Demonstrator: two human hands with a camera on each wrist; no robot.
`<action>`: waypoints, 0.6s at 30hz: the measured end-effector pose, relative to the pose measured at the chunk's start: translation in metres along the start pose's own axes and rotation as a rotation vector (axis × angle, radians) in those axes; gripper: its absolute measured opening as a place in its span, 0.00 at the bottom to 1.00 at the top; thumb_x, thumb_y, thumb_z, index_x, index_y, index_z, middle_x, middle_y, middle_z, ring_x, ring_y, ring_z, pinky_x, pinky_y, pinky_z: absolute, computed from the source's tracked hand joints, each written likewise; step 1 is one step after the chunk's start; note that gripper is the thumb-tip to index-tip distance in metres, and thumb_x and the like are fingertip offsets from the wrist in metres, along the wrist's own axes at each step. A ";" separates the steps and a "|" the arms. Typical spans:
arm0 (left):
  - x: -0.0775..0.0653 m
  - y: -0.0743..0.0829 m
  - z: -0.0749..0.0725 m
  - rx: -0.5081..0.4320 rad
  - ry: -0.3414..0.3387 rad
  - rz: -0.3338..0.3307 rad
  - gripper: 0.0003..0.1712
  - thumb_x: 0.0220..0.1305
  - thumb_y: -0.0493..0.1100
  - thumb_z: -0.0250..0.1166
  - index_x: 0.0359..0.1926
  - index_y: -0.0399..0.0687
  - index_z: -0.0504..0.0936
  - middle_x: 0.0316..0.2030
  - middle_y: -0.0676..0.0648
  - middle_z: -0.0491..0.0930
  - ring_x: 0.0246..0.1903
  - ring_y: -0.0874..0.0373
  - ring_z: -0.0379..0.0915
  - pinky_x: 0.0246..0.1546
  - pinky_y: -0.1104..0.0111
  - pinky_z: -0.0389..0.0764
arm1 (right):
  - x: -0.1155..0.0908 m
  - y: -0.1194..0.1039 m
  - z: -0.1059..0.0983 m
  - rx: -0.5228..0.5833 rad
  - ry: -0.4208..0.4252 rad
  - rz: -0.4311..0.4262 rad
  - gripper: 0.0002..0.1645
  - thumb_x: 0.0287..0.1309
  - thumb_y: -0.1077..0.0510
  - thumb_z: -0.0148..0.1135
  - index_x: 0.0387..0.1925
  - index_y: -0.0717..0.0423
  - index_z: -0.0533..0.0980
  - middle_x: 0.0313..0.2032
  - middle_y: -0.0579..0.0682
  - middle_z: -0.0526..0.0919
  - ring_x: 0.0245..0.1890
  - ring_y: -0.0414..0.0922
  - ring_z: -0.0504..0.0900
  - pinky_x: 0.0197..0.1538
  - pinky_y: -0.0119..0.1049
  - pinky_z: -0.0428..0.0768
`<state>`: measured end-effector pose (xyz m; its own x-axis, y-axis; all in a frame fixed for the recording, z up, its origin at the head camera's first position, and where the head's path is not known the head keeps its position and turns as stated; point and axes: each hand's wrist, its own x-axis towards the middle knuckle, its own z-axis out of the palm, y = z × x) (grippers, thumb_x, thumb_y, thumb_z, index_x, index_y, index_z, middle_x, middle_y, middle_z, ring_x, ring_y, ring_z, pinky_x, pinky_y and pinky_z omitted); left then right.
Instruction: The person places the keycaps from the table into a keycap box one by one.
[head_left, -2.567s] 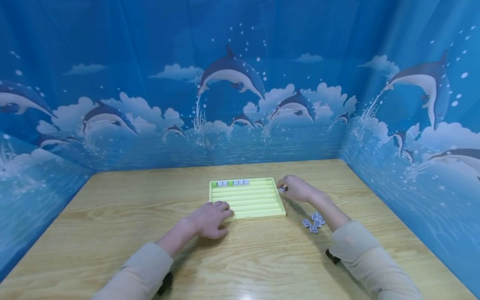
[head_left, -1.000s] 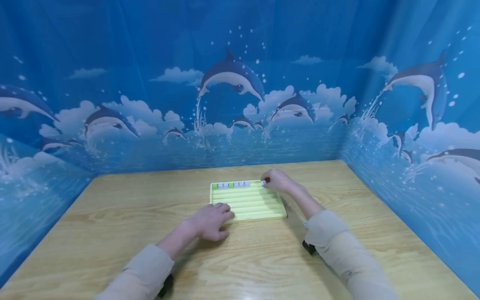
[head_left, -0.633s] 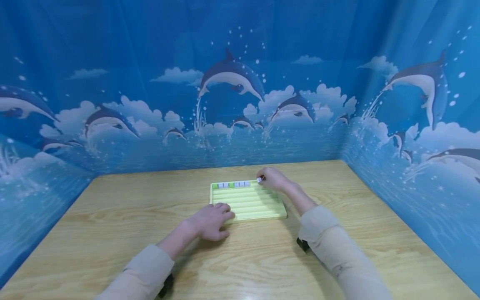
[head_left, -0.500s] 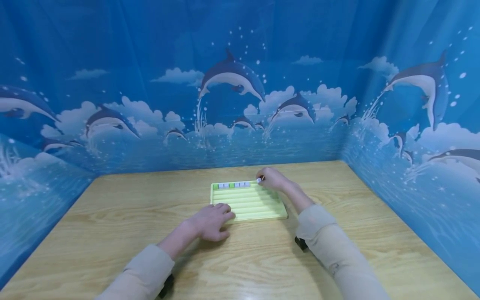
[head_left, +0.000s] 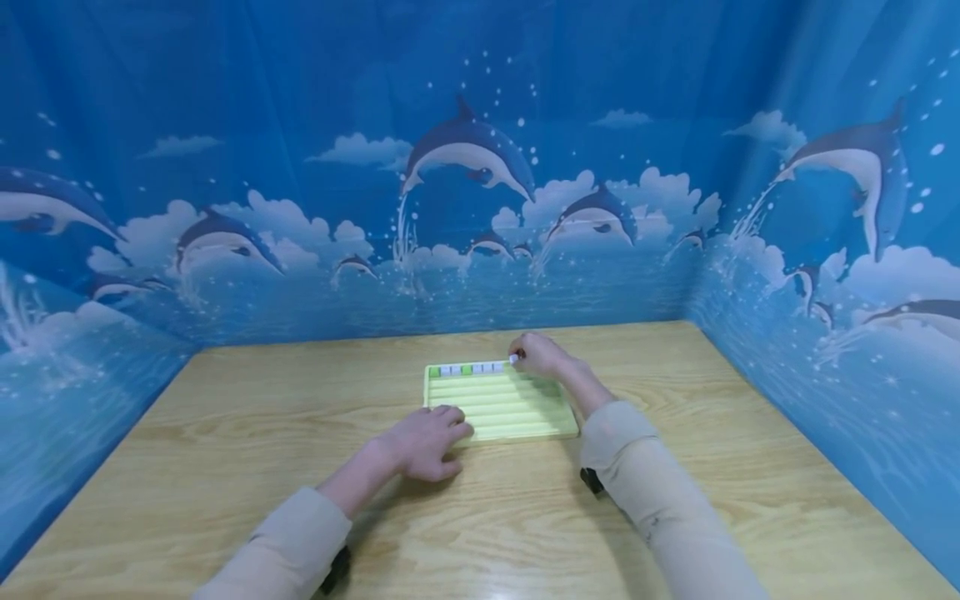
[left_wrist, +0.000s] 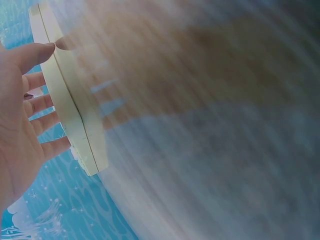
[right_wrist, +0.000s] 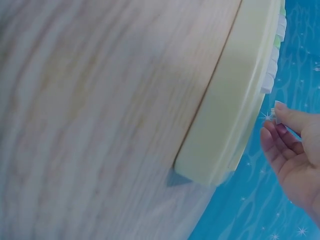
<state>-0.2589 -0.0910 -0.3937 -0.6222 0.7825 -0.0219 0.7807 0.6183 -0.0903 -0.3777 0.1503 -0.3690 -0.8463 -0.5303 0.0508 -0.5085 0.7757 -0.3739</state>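
Note:
A pale green ridged tray [head_left: 517, 407] lies flat on the table, with a row of white and green tiles [head_left: 467, 369] in its back groove, starting from the left end. My left hand [head_left: 426, 443] rests on the tray's front left corner, fingers fairly straight; in the left wrist view its thumb [left_wrist: 37, 54] touches the tray's side. Just right of the row, my right hand [head_left: 546, 357] pinches a small white tile [head_left: 513, 358] between thumb and fingertips at the back rim. In the right wrist view that tile [right_wrist: 278, 106] is apart from the row's end, its face turned away.
The wooden table [head_left: 300, 392] reaches a blue dolphin curtain [head_left: 337, 208] at the back and sides. The right sleeve [head_left: 637, 450] covers part of the table to the right of the tray.
My right hand has carried the tile from beyond the tray's right side leftward to near the row's end. The loose tiles on the right are now hidden by the sleeve. My left hand stays put.

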 end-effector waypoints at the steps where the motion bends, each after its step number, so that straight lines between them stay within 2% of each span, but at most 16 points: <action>1: 0.000 0.000 0.000 0.001 -0.001 -0.001 0.29 0.59 0.56 0.59 0.59 0.49 0.70 0.55 0.44 0.69 0.55 0.51 0.64 0.53 0.57 0.70 | 0.001 0.000 0.001 0.002 0.002 0.010 0.08 0.57 0.67 0.59 0.38 0.62 0.80 0.33 0.51 0.81 0.31 0.43 0.75 0.36 0.36 0.76; 11: 0.000 0.000 0.001 -0.018 -0.010 -0.012 0.30 0.59 0.56 0.59 0.60 0.49 0.70 0.56 0.44 0.68 0.56 0.51 0.63 0.55 0.56 0.69 | 0.007 -0.001 0.007 -0.014 -0.020 0.091 0.07 0.56 0.66 0.61 0.38 0.61 0.80 0.34 0.51 0.80 0.36 0.45 0.77 0.40 0.37 0.78; 18: 0.000 -0.001 0.001 -0.014 -0.014 -0.014 0.30 0.59 0.56 0.59 0.59 0.50 0.70 0.56 0.45 0.68 0.57 0.51 0.63 0.55 0.56 0.69 | 0.010 -0.003 0.009 -0.078 -0.042 0.109 0.06 0.56 0.65 0.61 0.37 0.58 0.80 0.34 0.49 0.80 0.36 0.45 0.77 0.40 0.37 0.78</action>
<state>-0.2591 -0.0917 -0.3950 -0.6340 0.7726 -0.0351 0.7725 0.6304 -0.0764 -0.3834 0.1399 -0.3757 -0.8907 -0.4538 -0.0258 -0.4259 0.8531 -0.3015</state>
